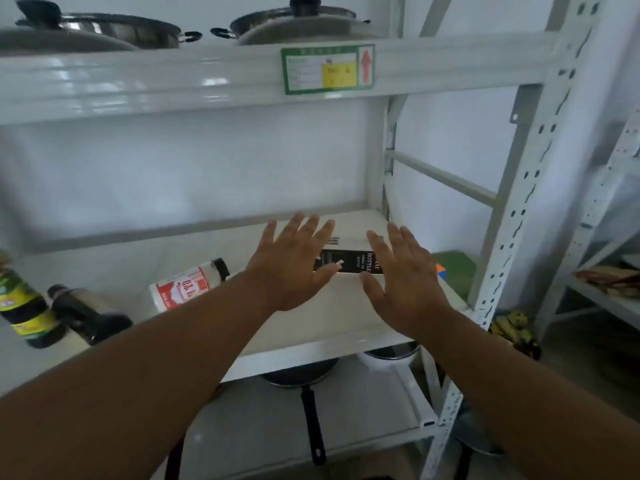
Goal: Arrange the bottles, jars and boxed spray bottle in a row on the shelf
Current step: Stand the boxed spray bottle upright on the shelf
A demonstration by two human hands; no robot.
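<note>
A black and white spray bottle box lies on its side toward the back right of the white shelf. My left hand and my right hand hover over it with fingers spread, one on each side, holding nothing. A white jar with a red label and black cap lies on its side left of the box. Further left a dark bottle lies tipped over. A dark sauce bottle with a green and yellow label stands at the far left edge.
The shelf above carries two lidded steel pots and a green label. Below hang a black frying pan and a steel pot. A perforated upright post stands at the right, with bananas beyond it.
</note>
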